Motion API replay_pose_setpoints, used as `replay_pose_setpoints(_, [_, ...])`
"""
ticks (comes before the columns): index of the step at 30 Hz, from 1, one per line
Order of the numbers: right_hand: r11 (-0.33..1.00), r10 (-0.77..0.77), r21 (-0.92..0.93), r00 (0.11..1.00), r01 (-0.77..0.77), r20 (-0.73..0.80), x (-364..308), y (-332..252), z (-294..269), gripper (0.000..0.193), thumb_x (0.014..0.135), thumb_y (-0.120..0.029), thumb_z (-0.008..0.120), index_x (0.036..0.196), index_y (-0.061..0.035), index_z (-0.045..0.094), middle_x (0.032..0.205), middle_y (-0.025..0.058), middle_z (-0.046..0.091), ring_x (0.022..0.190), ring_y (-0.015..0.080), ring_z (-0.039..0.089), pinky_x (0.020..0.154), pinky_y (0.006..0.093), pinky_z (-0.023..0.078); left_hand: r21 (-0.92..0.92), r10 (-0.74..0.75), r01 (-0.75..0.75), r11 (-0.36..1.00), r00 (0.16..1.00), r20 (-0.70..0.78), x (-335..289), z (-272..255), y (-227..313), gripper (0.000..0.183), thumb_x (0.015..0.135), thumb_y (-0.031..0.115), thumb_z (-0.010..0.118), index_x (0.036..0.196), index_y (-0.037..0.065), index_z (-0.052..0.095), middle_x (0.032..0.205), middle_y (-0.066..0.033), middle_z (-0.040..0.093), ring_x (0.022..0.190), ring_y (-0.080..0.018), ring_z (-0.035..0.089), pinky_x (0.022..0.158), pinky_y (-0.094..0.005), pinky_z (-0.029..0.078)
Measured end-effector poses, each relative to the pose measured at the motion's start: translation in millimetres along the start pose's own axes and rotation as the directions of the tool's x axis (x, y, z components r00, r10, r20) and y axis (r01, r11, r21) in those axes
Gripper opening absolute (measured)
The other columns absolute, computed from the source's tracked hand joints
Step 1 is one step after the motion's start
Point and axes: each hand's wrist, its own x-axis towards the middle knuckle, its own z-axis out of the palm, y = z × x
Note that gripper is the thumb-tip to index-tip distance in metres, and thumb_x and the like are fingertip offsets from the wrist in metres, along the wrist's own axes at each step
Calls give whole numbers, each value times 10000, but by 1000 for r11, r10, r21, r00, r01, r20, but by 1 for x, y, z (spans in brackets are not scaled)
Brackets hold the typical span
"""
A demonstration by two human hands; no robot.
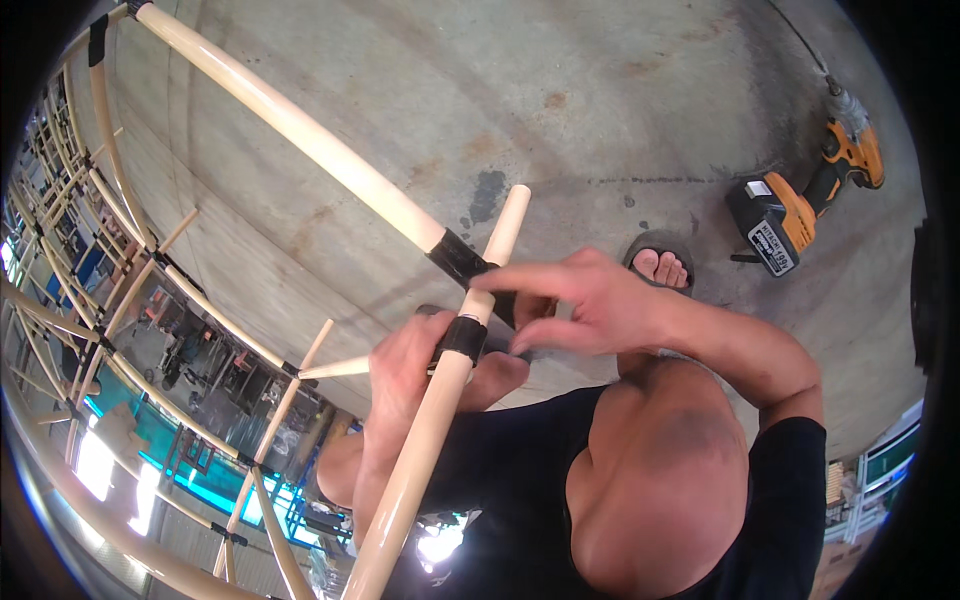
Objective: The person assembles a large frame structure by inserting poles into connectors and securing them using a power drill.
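Note:
Cream-coloured round pipes meet at black joints in front of me. One long pipe (290,125) slants down from the upper left into a black joint (460,258). A second pipe (415,460) rises from the lower edge through another black joint (464,338), and its short upper end sticks out above. My left hand (405,365) is closed around this second pipe by the lower joint; its fingers are partly hidden behind the pipe. My right hand (585,305) has thumb and forefinger spread, the forefinger's tip at the pipe between the two joints. Its other fingers are partly hidden.
An orange-and-black cordless driver (800,210) lies on the concrete floor (600,90) at the right. My sandalled foot (660,265) is just beyond my right forearm. A framework of joined cream pipes (225,325) fills the left side, with machinery and blue-green panels behind it.

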Motion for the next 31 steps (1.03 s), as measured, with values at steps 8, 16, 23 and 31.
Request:
replay_pose_setpoints(8, [925, -209, -319, 978, 206, 27, 25, 0, 18, 420, 814, -310, 820, 1131, -72, 681, 684, 59, 671, 568, 231, 670, 515, 337, 499, -320, -121, 147, 936, 988, 100, -7, -8, -26, 468, 731, 102, 850, 1116, -5, 606, 933, -139, 685, 775, -258, 699, 682, -333, 550])
replay_pose_setpoints(16, [983, -95, -157, 995, 95, 12, 20, 6, 17, 343, 775, -333, 823, 978, -91, 689, 697, 99, 683, 639, 310, 677, 593, 392, 518, -275, -156, 185, 944, 980, 122, -7, -6, -13, 449, 778, 107, 824, 1153, -7, 605, 987, -140, 689, 874, -278, 699, 748, -361, 551])
replay_pose_setpoints(23, [819, -424, -573, 662, -10, -618, -55, -18, -45, 249, 893, -42, 709, 1135, -18, 656, 998, 96, 695, 909, 125, 666, 761, 273, 548, 95, 37, -29, 995, 995, -89, -10, -8, 8, 389, 822, 91, 758, 1177, 55, 602, 947, -171, 694, 820, -324, 699, 707, -376, 546])
replay_pose_setpoints(31, [993, 102, 98, 65, -67, -993, -202, 16, -159, 661, 955, -334, 708, 1440, 40, 460, 1376, 97, 569, 1217, 183, 549, 1056, 299, 416, -17, 163, -167, 986, 975, -149, -36, 16, -60, 459, 880, 171, 758, 1267, 37, 550, 989, -160, 733, 854, -306, 733, 751, -388, 566])
